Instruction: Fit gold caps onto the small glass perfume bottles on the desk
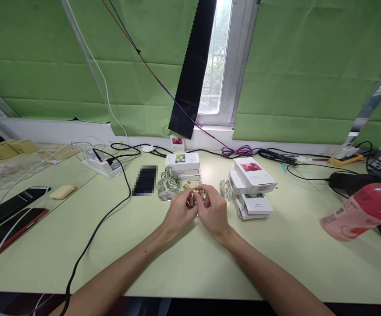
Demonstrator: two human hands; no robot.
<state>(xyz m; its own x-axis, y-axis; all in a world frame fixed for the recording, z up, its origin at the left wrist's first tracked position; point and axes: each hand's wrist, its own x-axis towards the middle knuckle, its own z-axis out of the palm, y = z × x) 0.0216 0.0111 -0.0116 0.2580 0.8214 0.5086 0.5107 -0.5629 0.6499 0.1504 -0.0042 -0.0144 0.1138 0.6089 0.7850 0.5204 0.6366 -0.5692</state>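
Note:
My left hand and my right hand meet at the middle of the pale green table, fingers closed together around a small glass bottle with a gold cap. Most of the bottle is hidden by my fingers. Just left of my hands stand clear glass bottles, and one more glass bottle stands to the right. Behind them lies a stack of white boxes with a green picture. To the right lies a pile of white boxes with a red picture.
A white power strip and black cables run across the left. Two dark phones lie at the far left, beside a pale soap-like bar. A pink bottle lies at the right, by more cables and a dark device.

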